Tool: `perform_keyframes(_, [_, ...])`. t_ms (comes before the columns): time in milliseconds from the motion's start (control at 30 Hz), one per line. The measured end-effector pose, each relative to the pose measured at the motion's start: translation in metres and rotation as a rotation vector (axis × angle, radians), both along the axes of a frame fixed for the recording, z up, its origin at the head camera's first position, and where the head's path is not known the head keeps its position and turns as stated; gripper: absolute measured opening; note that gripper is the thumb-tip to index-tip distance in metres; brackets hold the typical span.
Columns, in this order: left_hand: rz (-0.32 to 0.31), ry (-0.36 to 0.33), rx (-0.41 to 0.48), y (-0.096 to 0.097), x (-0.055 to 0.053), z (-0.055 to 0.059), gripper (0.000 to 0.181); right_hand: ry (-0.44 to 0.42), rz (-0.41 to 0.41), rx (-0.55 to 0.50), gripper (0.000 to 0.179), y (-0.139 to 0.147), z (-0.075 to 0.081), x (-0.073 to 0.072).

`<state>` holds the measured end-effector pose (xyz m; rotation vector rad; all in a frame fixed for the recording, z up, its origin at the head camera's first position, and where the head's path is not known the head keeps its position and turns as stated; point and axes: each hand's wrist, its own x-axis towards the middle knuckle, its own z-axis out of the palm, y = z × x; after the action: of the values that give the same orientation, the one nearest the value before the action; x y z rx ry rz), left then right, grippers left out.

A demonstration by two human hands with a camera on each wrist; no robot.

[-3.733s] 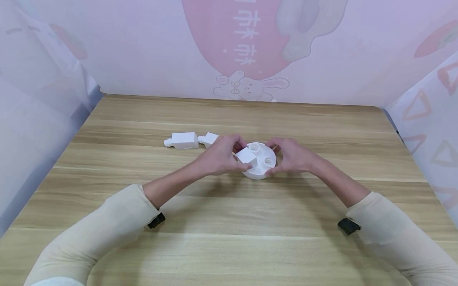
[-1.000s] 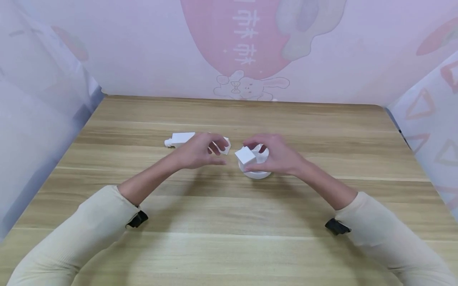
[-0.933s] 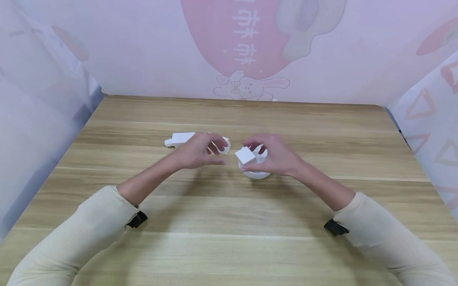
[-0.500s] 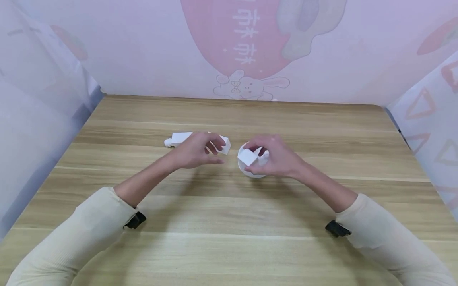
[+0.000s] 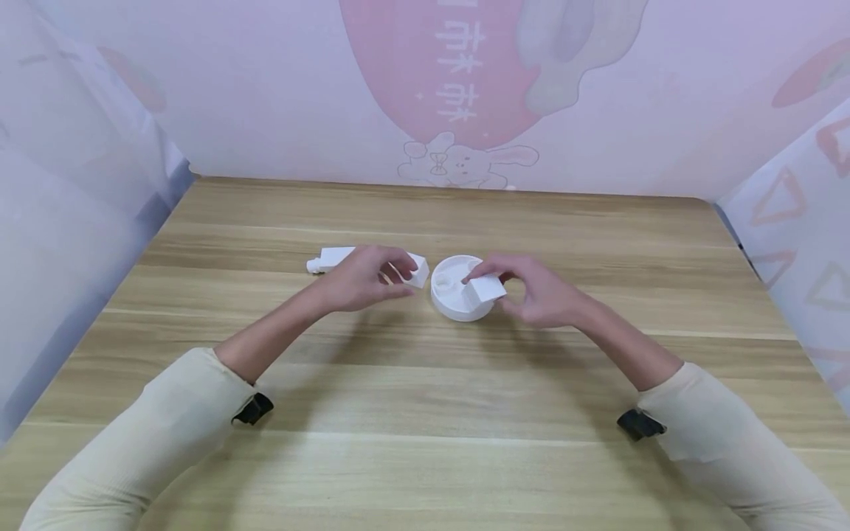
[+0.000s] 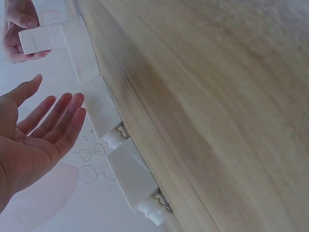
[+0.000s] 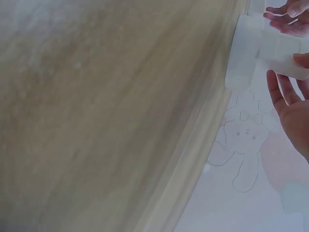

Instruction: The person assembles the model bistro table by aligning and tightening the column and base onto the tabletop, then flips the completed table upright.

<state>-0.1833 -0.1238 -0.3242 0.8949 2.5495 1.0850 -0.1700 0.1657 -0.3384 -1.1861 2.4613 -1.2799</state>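
My right hand [image 5: 541, 295] pinches a white square block [image 5: 490, 287] between thumb and fingers. The block stands in a round white base [image 5: 451, 310], at its right side in the head view. A round socket [image 5: 443, 282] shows on the base's left; the fingers partly cover its back right. Left of the base, my left hand [image 5: 358, 280] hovers with loosely bent fingers, holding nothing. In the left wrist view, two white blocks with threaded necks lie end to end beside the base: a nearer-base block [image 6: 100, 106] and a farther block [image 6: 130, 174].
All the pieces are on a wood-grain table [image 5: 425, 413]. A pale wall sheet [image 5: 265, 96] printed with pink shapes and a rabbit rises behind it, and more sheets stand at both sides.
My left hand has let go of the block in the base and drawn back left. My right hand has moved from the base's rim to the block, which has swung rightward with the base.
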Motion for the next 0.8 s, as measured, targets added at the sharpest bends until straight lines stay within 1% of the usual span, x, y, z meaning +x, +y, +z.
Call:
perform_keyframes(133, [0.016, -0.005, 0.003, -0.001, -0.002, 0.0, 0.029, 0.022, -0.008, 0.011, 0.046, 0.005, -0.001, -0.001])
perform_keyframes(200, [0.026, -0.008, -0.003, -0.001, -0.003, 0.001, 0.029, 0.043, -0.037, 0.021, 0.049, 0.006, -0.002, 0.0])
perform_keyframes(300, [0.042, -0.018, -0.009, -0.002, -0.004, 0.003, 0.03, 0.089, -0.13, 0.041, 0.061, 0.004, -0.002, 0.003])
perform_keyframes(367, [0.046, -0.017, -0.006, -0.003, -0.005, 0.004, 0.031, 0.112, -0.202, 0.048, 0.064, 0.001, -0.002, 0.006])
perform_keyframes(467, [0.046, -0.013, 0.0, -0.003, -0.008, 0.005, 0.031, 0.133, -0.274, 0.052, 0.057, -0.002, -0.003, 0.009])
perform_keyframes(533, [0.047, -0.009, 0.002, -0.003, -0.009, 0.006, 0.031, 0.144, -0.29, 0.057, 0.049, -0.004, -0.003, 0.009])
perform_keyframes(633, [0.053, -0.005, -0.005, -0.003, -0.011, 0.007, 0.032, 0.146, -0.287, 0.063, 0.039, -0.002, -0.002, 0.009])
perform_keyframes(700, [0.06, -0.004, -0.008, -0.004, -0.012, 0.007, 0.032, 0.141, -0.281, 0.073, 0.036, 0.001, -0.001, 0.008])
perform_keyframes(800, [0.065, -0.001, -0.007, -0.006, -0.013, 0.007, 0.032, 0.11, -0.269, 0.076, 0.038, 0.006, 0.001, 0.006])
